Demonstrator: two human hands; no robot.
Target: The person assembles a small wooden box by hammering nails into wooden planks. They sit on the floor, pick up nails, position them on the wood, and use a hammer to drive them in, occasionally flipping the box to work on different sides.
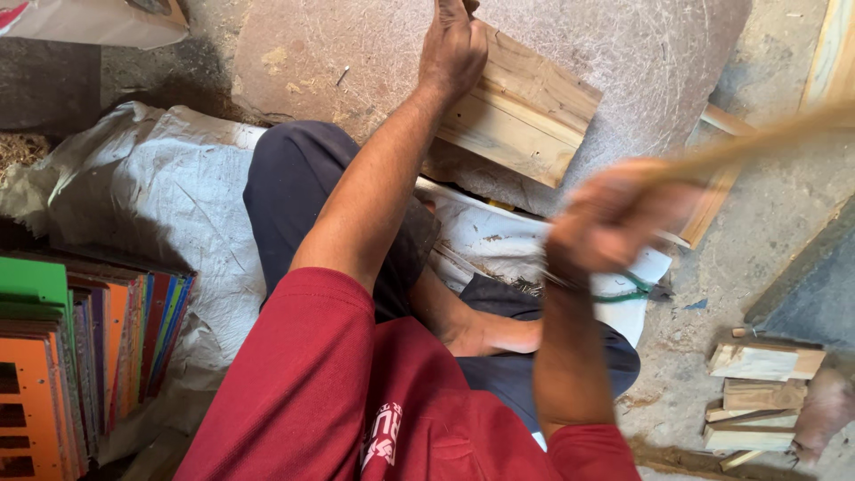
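I sit cross-legged on a white sack (151, 196) on the floor. My left hand (452, 46) presses down on the top edge of a pale wooden block (525, 111) that stands on a large flat stone slab (623, 53). Raised to the right of the block, my right hand (614, 218) is blurred by motion and grips a thin wooden handle (757, 142). The handle runs up to the right and its head is out of view.
A stack of coloured boards (71, 356), green, orange and others, stands on edge at the lower left. Several small cut wood pieces (757, 392) lie at the lower right. A long wooden plank (833, 53) runs along the right edge.
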